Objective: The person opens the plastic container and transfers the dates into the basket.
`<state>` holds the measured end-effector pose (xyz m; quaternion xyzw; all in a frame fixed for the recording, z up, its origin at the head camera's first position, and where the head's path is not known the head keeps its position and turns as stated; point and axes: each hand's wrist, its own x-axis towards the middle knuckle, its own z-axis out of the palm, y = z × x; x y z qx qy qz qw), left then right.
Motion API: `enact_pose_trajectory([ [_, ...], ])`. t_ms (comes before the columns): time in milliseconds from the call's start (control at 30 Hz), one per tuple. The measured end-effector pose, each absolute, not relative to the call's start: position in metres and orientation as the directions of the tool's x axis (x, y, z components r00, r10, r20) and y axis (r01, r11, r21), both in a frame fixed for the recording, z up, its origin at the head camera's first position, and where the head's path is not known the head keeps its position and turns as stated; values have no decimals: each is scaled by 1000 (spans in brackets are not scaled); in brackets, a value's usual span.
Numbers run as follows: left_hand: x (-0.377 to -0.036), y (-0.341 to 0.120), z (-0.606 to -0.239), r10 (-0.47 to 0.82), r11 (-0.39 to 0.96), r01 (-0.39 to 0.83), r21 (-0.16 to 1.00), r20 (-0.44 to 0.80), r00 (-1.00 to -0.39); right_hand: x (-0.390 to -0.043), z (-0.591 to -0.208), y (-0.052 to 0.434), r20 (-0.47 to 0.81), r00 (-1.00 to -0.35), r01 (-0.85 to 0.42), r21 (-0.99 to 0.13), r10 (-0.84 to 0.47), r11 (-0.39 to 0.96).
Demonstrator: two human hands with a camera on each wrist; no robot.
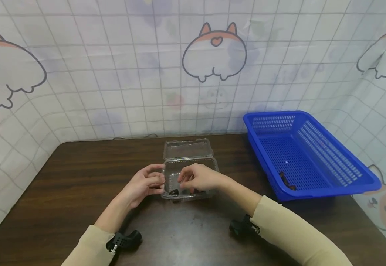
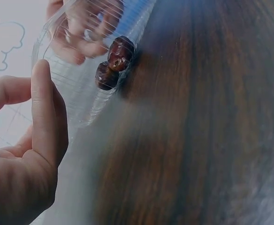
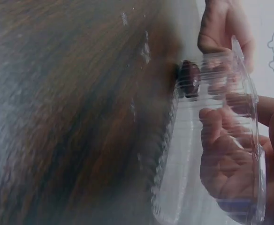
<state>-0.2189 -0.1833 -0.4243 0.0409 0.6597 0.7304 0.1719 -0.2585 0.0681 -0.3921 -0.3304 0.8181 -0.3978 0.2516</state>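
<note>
A clear plastic clamshell box [image 1: 193, 196] stands on the table with its lid [image 1: 189, 149] raised at the back. Dark red-brown dates [image 2: 120, 54] lie inside; in the head view one date [image 1: 173, 192] shows at the near left corner. My left hand [image 1: 146, 183] rests its fingers against the box's left side, a fingertip at the rim in the left wrist view. Down inside the box is my right hand [image 1: 197, 177], its fingers loosely bent. Through the plastic I see no date between its fingers, though glare and blur hide part of them.
To the right stands a blue plastic basket [image 1: 312, 192] with several dates [image 1: 284, 180] at its near left corner. The dark wooden table [image 1: 80, 166] ends at a tiled-pattern wall covering [image 1: 129, 92] behind and at both sides.
</note>
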Motion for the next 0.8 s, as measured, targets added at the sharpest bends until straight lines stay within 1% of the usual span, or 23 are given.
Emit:
enact_pose_trajectory([
  [267,-220,-183,-427,291,-61,-203,977,-177,-940,-261,-401,57,-144,-641,-368,-804,-754,466],
  [467,-221,-184,-427,309,-61,-197,979,-169,-936,-262,-408,50,-155,-634,-370,-800,-757,473],
  [800,-220,-184,-428,306,-68,-196,978,-166,-937,-262,-410,47,-162,-612,-386,-794,-774,470],
])
